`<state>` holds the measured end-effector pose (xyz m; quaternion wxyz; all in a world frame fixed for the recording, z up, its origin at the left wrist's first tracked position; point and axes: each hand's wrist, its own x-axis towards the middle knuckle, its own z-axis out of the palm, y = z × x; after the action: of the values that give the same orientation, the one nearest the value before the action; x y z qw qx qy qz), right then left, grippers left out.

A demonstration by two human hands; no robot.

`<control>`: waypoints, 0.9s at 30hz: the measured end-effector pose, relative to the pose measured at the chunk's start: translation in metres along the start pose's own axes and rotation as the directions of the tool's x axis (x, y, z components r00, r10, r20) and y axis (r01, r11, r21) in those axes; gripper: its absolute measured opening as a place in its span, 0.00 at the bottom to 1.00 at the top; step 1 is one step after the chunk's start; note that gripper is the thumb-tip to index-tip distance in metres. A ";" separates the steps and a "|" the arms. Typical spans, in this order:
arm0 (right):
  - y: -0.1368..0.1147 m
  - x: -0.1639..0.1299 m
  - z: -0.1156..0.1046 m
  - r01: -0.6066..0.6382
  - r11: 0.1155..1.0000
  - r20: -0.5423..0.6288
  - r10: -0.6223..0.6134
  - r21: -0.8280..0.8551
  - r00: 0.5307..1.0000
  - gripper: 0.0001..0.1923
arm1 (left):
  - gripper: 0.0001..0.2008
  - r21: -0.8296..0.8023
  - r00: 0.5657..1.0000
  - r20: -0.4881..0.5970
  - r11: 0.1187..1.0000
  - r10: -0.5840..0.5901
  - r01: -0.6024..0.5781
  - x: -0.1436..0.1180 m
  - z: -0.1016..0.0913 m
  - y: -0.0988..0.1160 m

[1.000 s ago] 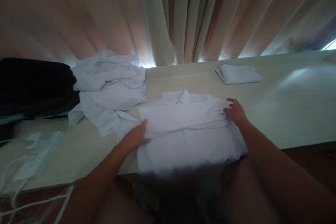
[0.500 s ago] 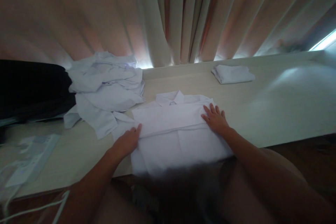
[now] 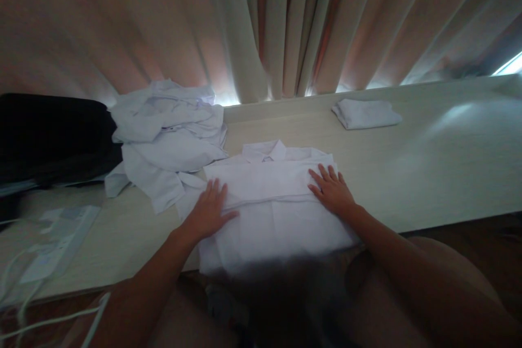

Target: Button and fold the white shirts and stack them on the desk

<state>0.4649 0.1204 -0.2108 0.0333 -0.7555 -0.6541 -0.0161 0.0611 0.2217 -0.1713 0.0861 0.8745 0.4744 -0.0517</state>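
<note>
A white collared shirt [image 3: 273, 201] lies partly folded on the pale table [image 3: 428, 168], its collar pointing away from me and its lower part hanging over the near edge. My left hand [image 3: 207, 209] rests flat on the shirt's left side, fingers spread. On the right side of the same shirt my right hand [image 3: 332, 190] presses down flat, fingers apart. Neither hand grips the cloth.
A heap of crumpled white shirts [image 3: 167, 138] lies at the back left, touching the spread shirt. A folded white garment [image 3: 365, 113] sits at the back right. Dark cloth [image 3: 53, 136] is at far left, a plastic bag with cords [image 3: 49, 239] at near left. Curtains [image 3: 261, 22] hang behind.
My right hand slid from the shirt's right edge inward onto the fabric. My left hand moved from the left edge up onto the shirt and spread flat.
</note>
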 end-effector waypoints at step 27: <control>0.075 0.169 0.015 0.014 1.000 0.036 -0.014 0.021 0.999 0.34 | 0.39 0.092 0.957 -0.288 0.994 -0.037 0.066 0.212 0.030 0.004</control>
<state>0.5629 0.2774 -0.2166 0.0290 -0.7507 -0.6600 0.0040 0.1800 0.3876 -0.2371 -0.0289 0.8634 0.5014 0.0489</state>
